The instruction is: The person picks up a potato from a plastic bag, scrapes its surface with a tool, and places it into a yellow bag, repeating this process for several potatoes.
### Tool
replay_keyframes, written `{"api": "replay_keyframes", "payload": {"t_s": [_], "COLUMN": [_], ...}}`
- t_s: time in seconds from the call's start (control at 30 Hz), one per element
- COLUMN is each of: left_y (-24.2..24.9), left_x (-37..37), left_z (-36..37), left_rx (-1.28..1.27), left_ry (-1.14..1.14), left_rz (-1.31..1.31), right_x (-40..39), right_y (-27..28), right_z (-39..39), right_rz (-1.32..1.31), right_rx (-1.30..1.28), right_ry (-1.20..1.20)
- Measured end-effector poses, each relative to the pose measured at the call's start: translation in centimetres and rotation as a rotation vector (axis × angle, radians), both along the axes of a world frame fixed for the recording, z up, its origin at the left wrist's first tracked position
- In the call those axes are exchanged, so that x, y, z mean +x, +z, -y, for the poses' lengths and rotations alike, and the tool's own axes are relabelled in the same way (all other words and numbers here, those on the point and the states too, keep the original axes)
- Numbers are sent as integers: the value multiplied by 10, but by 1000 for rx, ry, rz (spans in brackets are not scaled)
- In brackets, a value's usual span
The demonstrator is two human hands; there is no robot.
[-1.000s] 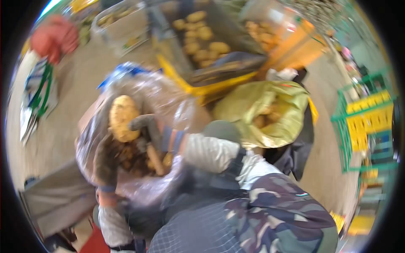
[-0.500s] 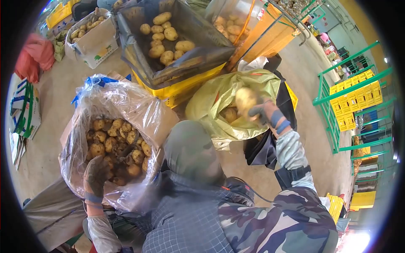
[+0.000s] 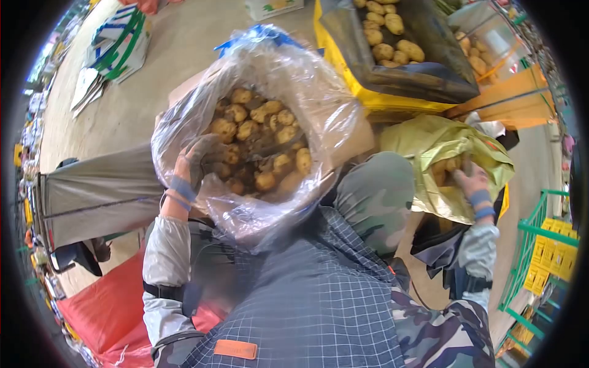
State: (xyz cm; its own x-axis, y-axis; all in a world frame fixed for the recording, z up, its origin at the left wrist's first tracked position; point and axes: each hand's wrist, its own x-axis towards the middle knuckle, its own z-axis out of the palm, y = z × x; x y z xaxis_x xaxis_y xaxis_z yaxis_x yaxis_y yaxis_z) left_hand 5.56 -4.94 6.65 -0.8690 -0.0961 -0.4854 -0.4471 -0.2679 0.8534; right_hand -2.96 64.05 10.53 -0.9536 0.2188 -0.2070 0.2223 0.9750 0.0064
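My left hand, in a dark glove, reaches over the left rim of a clear plastic bag. Its fingers are stretched out, somewhat blurred, against the heap of dirt-streaked potatoes inside. A dark strip, which I cannot identify, lies across the heap. On the right, my right hand is inside the mouth of a yellow-green bag. Its gloved fingers close on a potato low in the opening, beside other potatoes. The far fingers are partly hidden.
A black-lined yellow crate holding several potatoes stands beyond both bags. An orange panel and a clear sack of potatoes stand right of it. Green metal railing runs at far right; red cloth lies lower left.
My view has swung, so the scene sits differently. My right hand has lowered the potato from above the yellow-green bag into its mouth. My left hand stays at the clear bag.
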Motion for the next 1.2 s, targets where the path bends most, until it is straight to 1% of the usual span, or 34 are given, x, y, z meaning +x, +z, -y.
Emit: {"api": "replay_keyframes", "payload": {"t_s": [0.03,0.07,0.1,0.13,0.17,0.2,0.23,0.27,0.3,0.33,0.37,0.43,0.47,0.5,0.53,0.57,0.63,0.67,0.7,0.73,0.77,0.8,0.83,0.87,0.9,0.93,1.03,1.07,1.17,1.2], "left_y": [-7,-14,-20,-21,-45,-76,-90,-112,-124,-152,-141,-153,-176,-210,-215,-221,-177,-182,-187,-222,-191,-157,-123,-91,-68,-45,0,10,19,17], "left_x": [-1,-3,-7,-14,-19,-21,-23,-26,-33,-35,-40,-45,-40,-31,-30,-35,-50,-51,-51,-36,-36,-36,-36,-37,-35,-32,-16,-12,-2,1], "left_z": [5,6,4,-8,-14,-20,-30,-42,-55,-62,-83,-111,-111,-110,-111,-106,-109,-102,-95,-62,-54,-46,-39,-33,-29,-24,-28,-31,-40,-46], "left_rx": [-49,-94,-137,-168,-371,-574,-749,-922,-973,-862,-1039,-1164,-1164,-1163,-1163,-1046,-793,-601,-403,-148,-103,-51,4,-273,-299,-328,356,586,988,1017], "left_ry": [-17,-39,-63,-131,-298,-467,-629,-718,-892,-976,-1103,-1144,-1045,-946,-851,-898,-995,-940,-879,-712,-700,-684,-667,-807,-816,-820,-438,-303,-75,-2], "left_rz": [45,87,128,234,261,280,286,371,450,549,531,671,647,627,606,667,796,776,770,679,534,387,245,-51,-148,-244,42,129,206,186], "right_x": [3,2,4,6,3,-5,-13,-21,-30,-36,-42,-50,-49,-49,-49,-53,-56,-63,-71,-78,-81,-80,-77,-72,-67,-62,-42,-44,-25,-20], "right_y": [11,22,66,93,111,120,129,138,139,132,122,98,83,71,59,46,25,22,20,16,19,29,22,9,0,-2,17,25,17,15], "right_z": [-11,-26,17,61,97,134,171,208,241,272,302,353,371,384,397,400,400,396,392,389,390,384,385,389,394,400,413,416,422,424], "right_rz": [-66,-107,-57,-116,-207,-211,-206,-193,-151,-74,51,232,292,330,366,352,336,295,240,189,151,165,52,-65,-185,-171,-87,194,156,89], "right_rx": [16,-262,-718,-865,-932,-1054,-1180,-1306,-1406,-1486,-1552,-1644,-1676,-1701,-1725,-1696,-1630,-1496,-1421,-1349,-1284,-1201,-1145,-1088,-1030,-910,-734,-676,-585,-590], "right_ry": [-30,-63,-144,-136,6,52,96,140,191,235,275,258,211,156,99,104,92,122,150,182,207,310,402,495,584,598,730,764,859,882]}}
